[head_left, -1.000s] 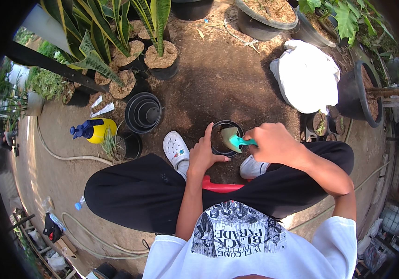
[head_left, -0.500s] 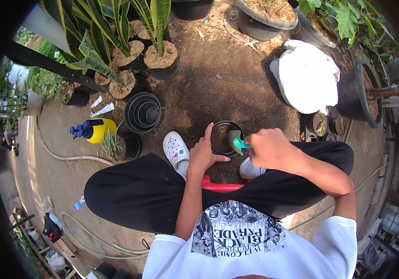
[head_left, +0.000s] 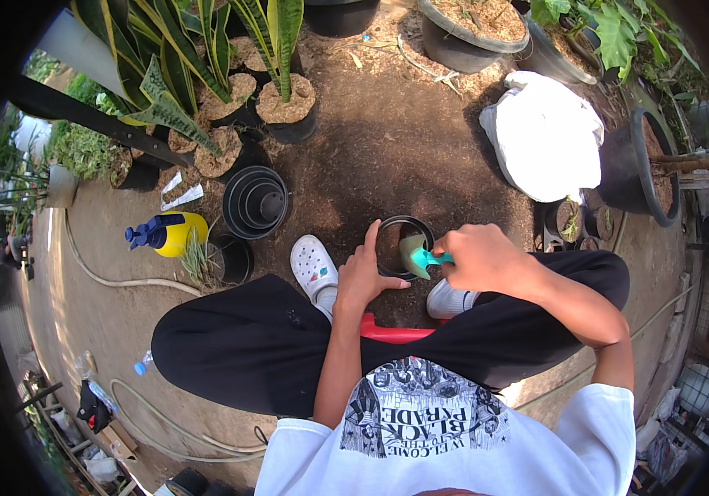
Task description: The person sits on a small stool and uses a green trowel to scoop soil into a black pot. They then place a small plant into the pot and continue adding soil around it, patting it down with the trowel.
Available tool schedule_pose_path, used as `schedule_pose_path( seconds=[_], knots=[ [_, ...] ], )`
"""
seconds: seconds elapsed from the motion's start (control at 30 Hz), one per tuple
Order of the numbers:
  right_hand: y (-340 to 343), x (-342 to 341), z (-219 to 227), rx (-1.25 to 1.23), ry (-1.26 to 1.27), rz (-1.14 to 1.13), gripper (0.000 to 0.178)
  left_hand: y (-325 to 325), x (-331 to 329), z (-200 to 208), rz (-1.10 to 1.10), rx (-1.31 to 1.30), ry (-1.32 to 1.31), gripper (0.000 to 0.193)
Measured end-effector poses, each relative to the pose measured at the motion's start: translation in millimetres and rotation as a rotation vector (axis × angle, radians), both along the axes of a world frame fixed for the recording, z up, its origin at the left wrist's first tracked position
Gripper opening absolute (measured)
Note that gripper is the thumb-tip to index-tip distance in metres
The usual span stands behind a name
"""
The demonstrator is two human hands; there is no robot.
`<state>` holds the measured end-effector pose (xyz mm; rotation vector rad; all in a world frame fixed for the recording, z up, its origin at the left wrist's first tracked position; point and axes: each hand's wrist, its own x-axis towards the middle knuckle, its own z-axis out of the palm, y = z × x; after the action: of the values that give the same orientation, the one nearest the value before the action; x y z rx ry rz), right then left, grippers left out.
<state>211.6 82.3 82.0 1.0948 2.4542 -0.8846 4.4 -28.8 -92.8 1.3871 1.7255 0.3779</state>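
Observation:
On the ground between my feet stands a small round black plant pot [head_left: 405,223]. My left hand [head_left: 362,281] holds it from the left, index finger along the far left rim and thumb at the near rim. Closed around the teal handle of a small hand trowel [head_left: 413,255] is my right hand [head_left: 478,258], to the right of the pot. The trowel's greenish blade hangs tilted over the pot's mouth, covering part of the inside. Whether soil lies on the blade is hard to make out.
Nested black pots [head_left: 255,202] stand left of my feet, beside a yellow spray bottle [head_left: 177,234]. Potted snake plants [head_left: 287,103] crowd the far left. A white sack [head_left: 541,136] and a large black pot [head_left: 637,169] stand at right. A hose [head_left: 131,282] crosses the ground.
The trowel has turned in my right hand, so its blade lies flatter and shows more broadly over the pot. My left hand has stayed at the pot.

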Motion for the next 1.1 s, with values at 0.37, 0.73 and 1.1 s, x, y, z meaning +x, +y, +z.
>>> schedule_pose_path(
  seconds=[0.37, 0.73, 1.1],
  knots=[
    [1.0, -1.0, 1.8, 0.067, -0.053, 0.017, 0.038, -1.7, -0.2, -0.4, 0.012, -0.008, -0.007, 0.145],
    [9.9, 7.4, 4.2, 0.068, 0.04, 0.02, 0.036, -1.5, 0.8, 0.8, 0.004, 0.008, 0.014, 0.144],
    [-8.8, -0.1, -13.3, 0.321, -0.011, 0.536, 0.013, -1.4, 0.4, 0.1, 0.004, 0.023, 0.006, 0.144]
  ],
)
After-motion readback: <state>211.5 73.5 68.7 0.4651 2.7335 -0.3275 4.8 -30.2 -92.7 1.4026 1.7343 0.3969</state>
